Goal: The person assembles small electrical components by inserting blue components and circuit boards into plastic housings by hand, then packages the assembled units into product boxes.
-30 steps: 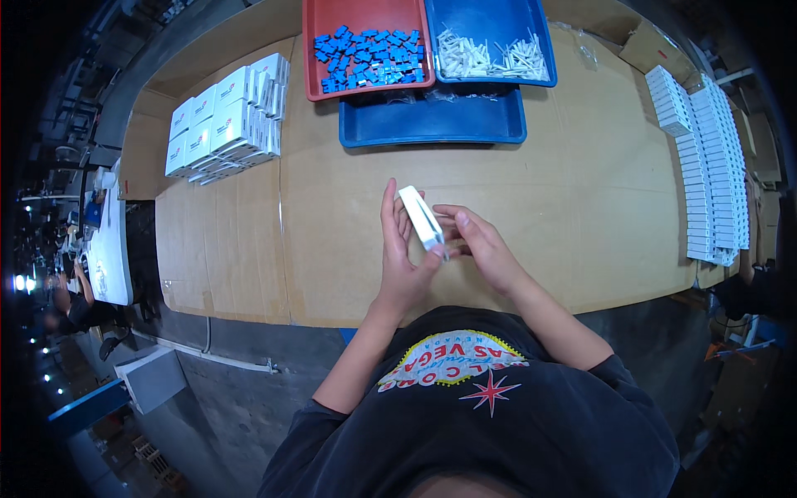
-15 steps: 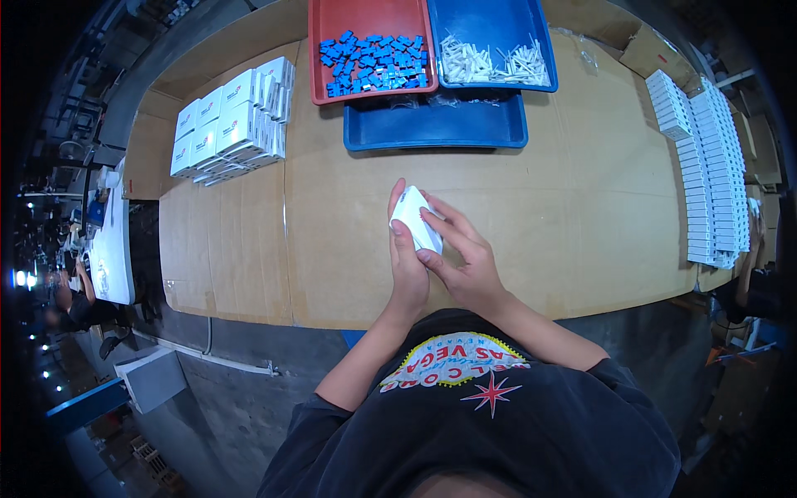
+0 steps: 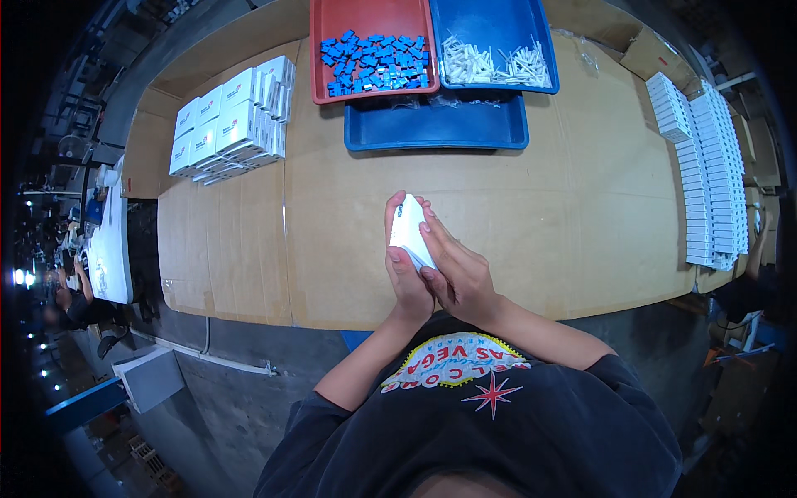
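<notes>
Between my two hands, close to the front edge of the cardboard-covered table, is a small white box (image 3: 408,232), tilted with a narrow side turned up. My left hand (image 3: 406,285) is wrapped round its left side, thumb on the near part. My right hand (image 3: 466,272) presses its fingers along the right face, with the thumb near the bottom corner. The fingers hide much of that right face.
At the far side stand a red tray (image 3: 374,93) of blue parts, a blue tray (image 3: 498,88) of white sticks and a lower blue tray (image 3: 436,141). White boxes (image 3: 217,124) are stacked at left. Rows of white pieces (image 3: 701,183) stand at right.
The white box has turned a little and come slightly nearer to me. My right fingers have shifted from being spread over it to lying together along its right face.
</notes>
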Demonstrator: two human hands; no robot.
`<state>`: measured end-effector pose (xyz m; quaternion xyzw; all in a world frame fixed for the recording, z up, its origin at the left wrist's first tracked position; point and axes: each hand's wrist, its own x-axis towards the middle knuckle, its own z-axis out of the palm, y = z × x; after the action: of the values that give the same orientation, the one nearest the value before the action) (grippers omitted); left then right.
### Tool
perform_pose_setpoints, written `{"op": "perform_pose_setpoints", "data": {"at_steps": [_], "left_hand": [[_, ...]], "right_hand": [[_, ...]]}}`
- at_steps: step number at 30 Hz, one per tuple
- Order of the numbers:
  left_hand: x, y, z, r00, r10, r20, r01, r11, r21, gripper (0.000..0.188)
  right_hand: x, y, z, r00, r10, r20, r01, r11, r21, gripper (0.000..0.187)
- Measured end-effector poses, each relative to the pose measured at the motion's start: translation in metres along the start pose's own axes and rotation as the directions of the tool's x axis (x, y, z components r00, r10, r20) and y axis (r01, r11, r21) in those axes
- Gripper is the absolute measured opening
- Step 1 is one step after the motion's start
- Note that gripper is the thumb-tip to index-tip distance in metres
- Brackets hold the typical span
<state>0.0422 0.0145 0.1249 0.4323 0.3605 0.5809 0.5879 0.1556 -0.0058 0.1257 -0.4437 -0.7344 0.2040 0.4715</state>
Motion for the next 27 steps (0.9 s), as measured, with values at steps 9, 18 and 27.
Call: {"op": "perform_pose_setpoints", "data": {"at_steps": [9,18,27], "left_hand": [[-0.002,-0.004,-0.002,0.999,-0.023,-0.025,0.021,0.997,-0.077,0.101],[0.003,0.010,-0.008,0.999,0.033,0.020,-0.032,0.999,-0.020,0.108],[0.001,0.011,-0.008,0.975,0.044,0.218,-0.051,0.998,0.027,0.111]], "right_hand": [[-0.001,0.003,0.001,0.999,-0.028,-0.022,0.028,1.000,-0.006,0.049],[0.004,0.011,0.008,0.952,0.305,0.033,-0.281,0.826,0.489,0.045],[-0.029,0.066,0.011,0.662,0.414,0.625,-0.533,-0.327,0.780,0.048]]}}
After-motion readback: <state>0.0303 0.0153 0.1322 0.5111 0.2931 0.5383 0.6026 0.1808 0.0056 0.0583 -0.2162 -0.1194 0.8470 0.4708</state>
